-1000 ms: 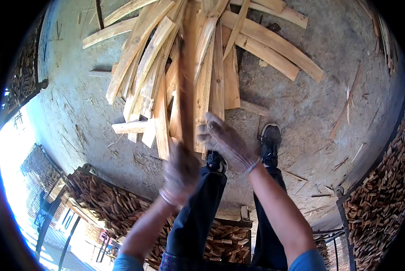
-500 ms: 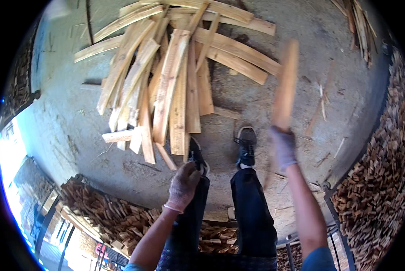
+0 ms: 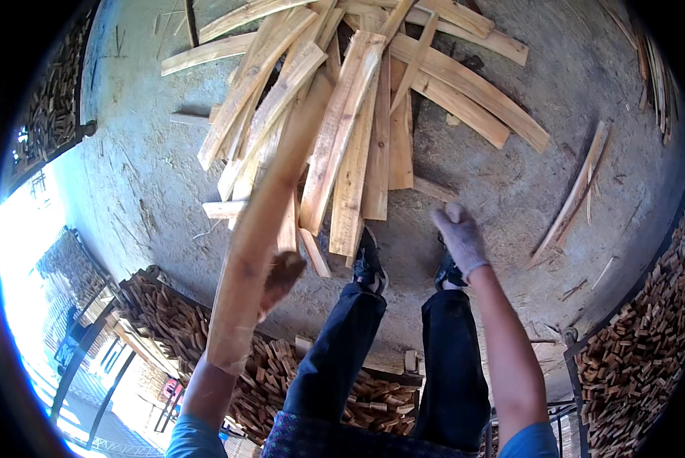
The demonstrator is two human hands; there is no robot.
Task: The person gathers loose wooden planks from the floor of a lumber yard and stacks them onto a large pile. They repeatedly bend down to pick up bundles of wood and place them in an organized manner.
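Note:
A long wooden plank [image 3: 260, 221] stands tilted in front of me on the left, blurred a little by motion. My left hand [image 3: 283, 276], in a glove, is closed on its right edge, and the plank hides part of that hand and wrist. My right hand [image 3: 462, 238], also gloved, is over the floor by my right shoe, its fingers apart and nothing in them. Ahead of both hands lies a loose pile of sawn planks [image 3: 344, 145], crossing one another at many angles. A narrow wood strip [image 3: 570, 197] rests alone on the floor to the right.
Stacked wood blocks [image 3: 640, 374] fill a framed bin at the right, and more blocks [image 3: 266, 378] sit behind my legs at the lower left. Thin strips [image 3: 657, 80] lie at the far right. Splinters and dust are scattered over the concrete floor [image 3: 140, 191].
My right hand has let go of its piece of wood and moved left. A strip now lies on the floor at right. My left hand, formerly without a plank, now grips one.

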